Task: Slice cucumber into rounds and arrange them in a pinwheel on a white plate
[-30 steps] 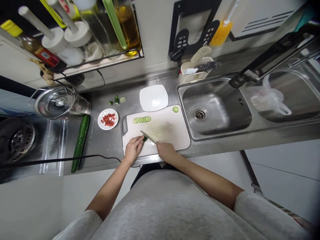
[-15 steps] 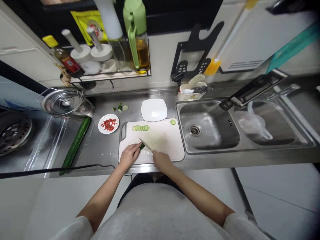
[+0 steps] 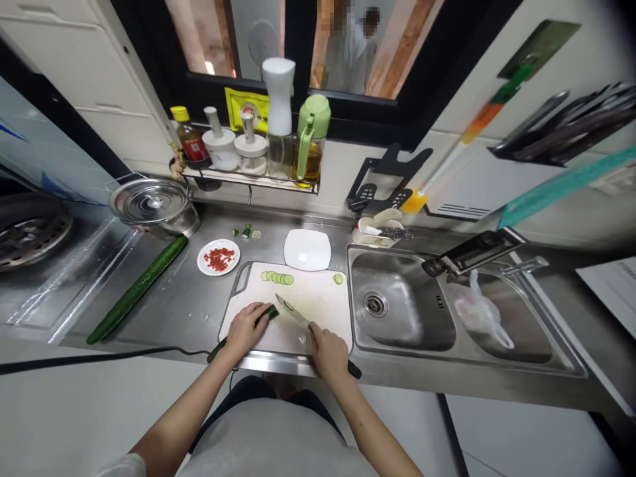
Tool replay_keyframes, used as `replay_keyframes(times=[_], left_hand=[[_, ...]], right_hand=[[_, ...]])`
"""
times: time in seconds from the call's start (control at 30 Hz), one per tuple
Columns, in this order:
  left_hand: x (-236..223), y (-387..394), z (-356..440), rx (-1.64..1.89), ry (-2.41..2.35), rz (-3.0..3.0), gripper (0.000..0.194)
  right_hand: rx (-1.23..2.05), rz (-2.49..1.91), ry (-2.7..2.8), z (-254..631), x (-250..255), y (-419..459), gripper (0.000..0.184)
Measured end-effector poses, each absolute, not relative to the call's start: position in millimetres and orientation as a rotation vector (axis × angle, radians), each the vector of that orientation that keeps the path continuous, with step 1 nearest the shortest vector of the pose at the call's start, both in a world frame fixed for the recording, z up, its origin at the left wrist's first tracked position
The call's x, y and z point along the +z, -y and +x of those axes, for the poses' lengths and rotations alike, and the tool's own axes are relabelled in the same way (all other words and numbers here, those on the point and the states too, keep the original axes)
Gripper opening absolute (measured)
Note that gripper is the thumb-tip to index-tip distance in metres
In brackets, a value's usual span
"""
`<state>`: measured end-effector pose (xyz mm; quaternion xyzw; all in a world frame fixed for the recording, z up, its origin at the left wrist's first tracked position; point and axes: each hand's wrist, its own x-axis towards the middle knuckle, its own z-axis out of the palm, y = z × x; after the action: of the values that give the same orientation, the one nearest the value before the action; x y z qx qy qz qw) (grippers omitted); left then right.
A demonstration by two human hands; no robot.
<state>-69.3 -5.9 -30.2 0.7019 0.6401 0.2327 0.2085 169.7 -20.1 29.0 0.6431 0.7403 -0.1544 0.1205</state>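
On the white cutting board (image 3: pixel 322 331), my left hand (image 3: pixel 245 330) is closed round a dark green cucumber (image 3: pixel 271 311). The cut end pokes out past the fingers, and the other end shows near the board's left corner under my wrist. My right hand (image 3: pixel 328 351) grips a kitchen knife (image 3: pixel 294 311) by its black handle, whose end sticks out behind the fist. The blade points up and left, a little to the right of the cucumber and apart from it. A row of cucumber slices (image 3: pixel 277 278) lies near the far edge; a few slices (image 3: pixel 338 279) sit at the far right corner.
A white plate of chopped red pieces (image 3: pixel 218 258) and an uncut cucumber (image 3: pixel 139 288) lie left of the board. Behind it is a square white plate (image 3: pixel 307 250); cucumber scraps (image 3: pixel 246 231) lie nearby. A double sink (image 3: pixel 402 298) is to the right, a steel pot (image 3: pixel 154 202) back left.
The view has tilted up, bringing the window and knife rack into sight. The blade has come away from the cucumber, to its right. Both hands keep their hold.
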Motion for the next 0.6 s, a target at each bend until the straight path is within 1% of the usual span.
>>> replay_keyframes(times=[0.17,0.23,0.33,0.43,0.6], left_hand=[[-15,-12,-56,0.892,-1.87,1.636,0.037],[-3,-24,-47,0.908,-1.811,1.646,0.038],[15,-38,-35,0.699,-1.656,1.824,0.037],[26,-45,-27,0.508,-1.644,1.898,0.034],[26,-45,-21,0.456,-1.602,1.887,0.026]], right_hand=[[-0.321,2.014,-2.195,178,36,20,0.039],[-0.273,2.033,-2.227,179,38,20,0.039],[-0.211,2.039,-2.272,179,40,19,0.04],[-0.175,2.042,-2.281,181,40,19,0.041],[-0.17,2.033,-2.264,187,37,25,0.043]])
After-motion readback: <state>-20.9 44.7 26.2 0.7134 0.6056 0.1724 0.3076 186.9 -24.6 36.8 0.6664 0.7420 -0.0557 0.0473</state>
